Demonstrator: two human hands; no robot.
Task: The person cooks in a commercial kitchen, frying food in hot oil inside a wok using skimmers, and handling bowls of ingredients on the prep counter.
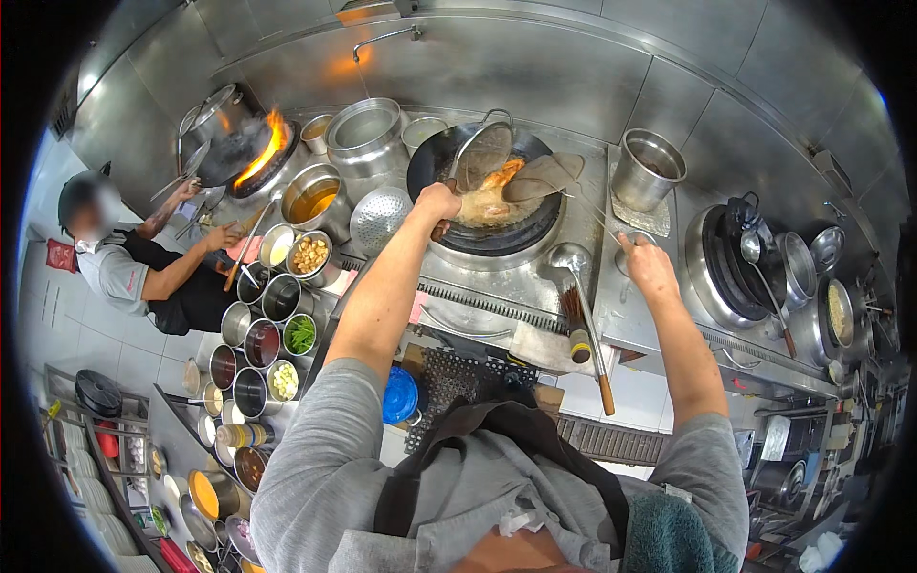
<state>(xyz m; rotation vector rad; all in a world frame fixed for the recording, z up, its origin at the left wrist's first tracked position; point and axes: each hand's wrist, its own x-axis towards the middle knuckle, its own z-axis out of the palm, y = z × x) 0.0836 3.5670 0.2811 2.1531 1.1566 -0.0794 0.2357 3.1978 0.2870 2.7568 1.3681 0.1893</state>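
My left hand (438, 203) grips the wooden handle of a wire-mesh skimmer (486, 154), which is tilted over the wok. In my right hand (648, 266) is the thin handle of a second mesh skimmer (544, 177), which reaches in from the right. Between the two mesh heads lies a large golden-brown piece of food (498, 192), possibly poultry. Bubbling oil (494, 215) surrounds its lower part. All this is in a black wok (430, 161) on the burner straight ahead. A small round metal vessel (630, 263) is partly hidden behind my right hand.
A long-handled ladle (584, 308) and a bristle brush (573, 322) lean at the stove's front edge. Left stand a perforated skimmer (381, 220), an oil pot (311, 200) and several ingredient containers (261, 344). A co-worker (165, 265) tends a flaming wok (233, 154). Right is a steel pot (650, 170).
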